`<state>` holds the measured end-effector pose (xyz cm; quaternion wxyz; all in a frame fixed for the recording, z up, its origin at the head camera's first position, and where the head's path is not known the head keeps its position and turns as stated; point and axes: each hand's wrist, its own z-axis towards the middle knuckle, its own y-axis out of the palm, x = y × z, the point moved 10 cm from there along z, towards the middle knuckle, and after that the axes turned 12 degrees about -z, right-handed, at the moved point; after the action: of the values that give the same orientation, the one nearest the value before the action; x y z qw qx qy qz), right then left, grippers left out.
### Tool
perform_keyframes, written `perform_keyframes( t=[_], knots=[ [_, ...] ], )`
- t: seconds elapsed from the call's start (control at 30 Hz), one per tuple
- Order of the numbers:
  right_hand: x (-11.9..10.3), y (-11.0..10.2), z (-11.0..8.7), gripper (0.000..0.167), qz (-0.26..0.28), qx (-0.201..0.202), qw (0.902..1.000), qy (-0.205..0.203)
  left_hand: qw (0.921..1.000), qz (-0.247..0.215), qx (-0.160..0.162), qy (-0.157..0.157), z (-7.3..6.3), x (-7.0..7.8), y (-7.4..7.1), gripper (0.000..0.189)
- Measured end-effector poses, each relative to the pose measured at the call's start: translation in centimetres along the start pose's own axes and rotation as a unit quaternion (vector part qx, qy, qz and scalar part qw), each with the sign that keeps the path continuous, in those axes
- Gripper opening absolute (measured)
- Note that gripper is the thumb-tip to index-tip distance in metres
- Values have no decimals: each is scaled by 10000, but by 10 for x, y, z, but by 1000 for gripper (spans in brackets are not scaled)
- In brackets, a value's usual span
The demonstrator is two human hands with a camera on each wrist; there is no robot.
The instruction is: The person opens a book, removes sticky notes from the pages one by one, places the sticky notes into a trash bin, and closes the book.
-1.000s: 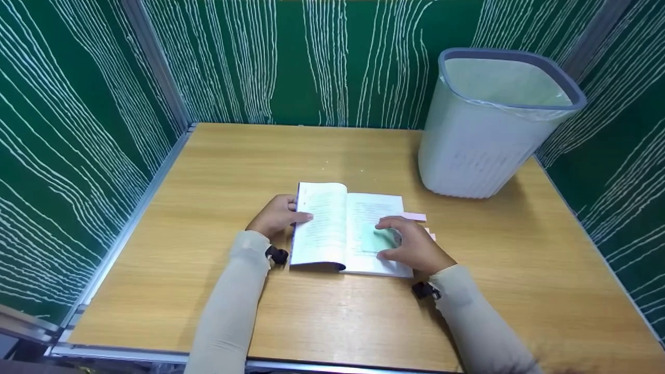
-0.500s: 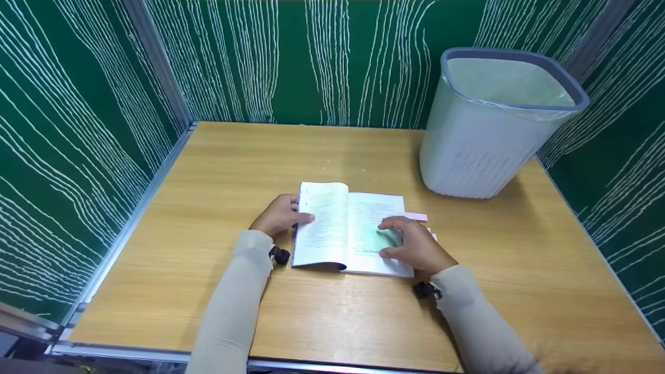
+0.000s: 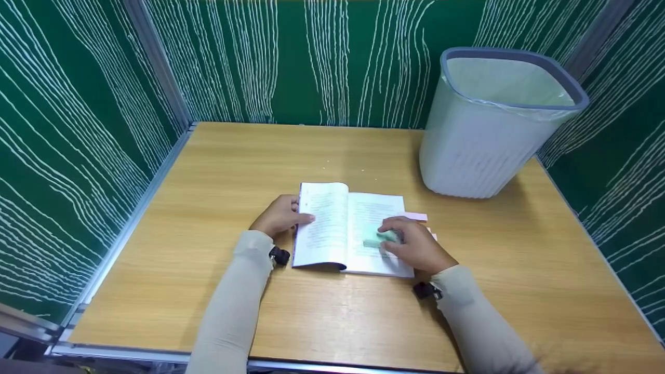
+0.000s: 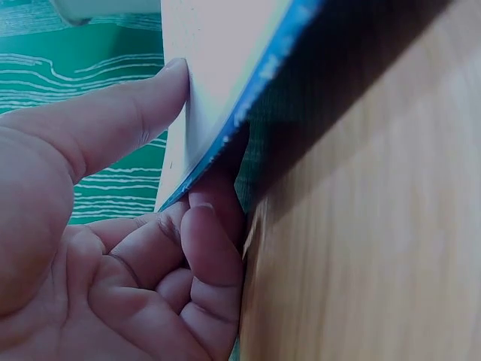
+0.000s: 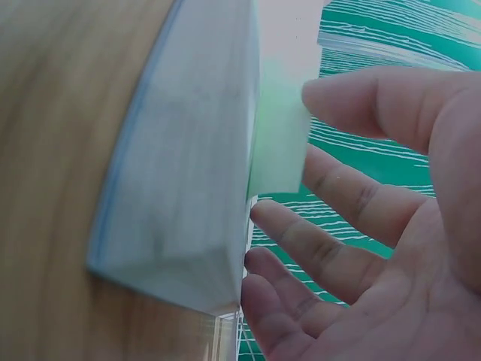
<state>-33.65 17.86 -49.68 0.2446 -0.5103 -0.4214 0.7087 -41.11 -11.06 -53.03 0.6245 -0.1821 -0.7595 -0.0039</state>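
Observation:
An open book (image 3: 322, 223) with printed pages lies on the wooden table, its left half slightly raised. My left hand (image 3: 276, 215) grips the left edge, thumb on the page and curled fingers beneath the cover (image 4: 248, 94). Over the right page, my right hand (image 3: 415, 245) pinches a pale green sticky note (image 3: 372, 242) between thumb and forefinger. In the right wrist view the note (image 5: 279, 154) stands up from the page, the thumb at its edge and the forefinger partly hidden behind it. The other fingers are loosely bent beside the page block (image 5: 176, 150).
Pink paper tabs (image 3: 415, 216) stick out from the book's right edge. A white bin (image 3: 467, 150) with a grey rim and liner stands at the back right of the table (image 3: 244, 156). Green walls (image 3: 291, 62) with white lines enclose the sides and back. Small crumbs lie beyond the book.
The right thumb has moved up toward the forefinger, and the lower edge of the green sticky note has lifted with it. The left hand and the book have stayed put.

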Motion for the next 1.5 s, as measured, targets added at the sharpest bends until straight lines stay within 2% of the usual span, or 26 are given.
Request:
perform_keyframes(
  t=[0.23,0.5,0.77,1.1,1.5],
  knots=[
    [3,-8,1,13,227,313,9991,198,9999,106,73,-70,0,-1,-1,37],
    [5,-15,-1,4,425,517,9961,580,9999,101,15,-54,-1,0,0,35],
    [4,-22,-1,4,232,851,9952,420,9999,-15,-95,-77,-1,0,1,32],
    [8,-24,-2,4,216,932,9936,599,9999,30,-55,-123,-1,-1,0,34],
    [13,-24,-3,5,239,850,9917,937,9998,11,-5,-216,0,-3,0,32]
  ],
)
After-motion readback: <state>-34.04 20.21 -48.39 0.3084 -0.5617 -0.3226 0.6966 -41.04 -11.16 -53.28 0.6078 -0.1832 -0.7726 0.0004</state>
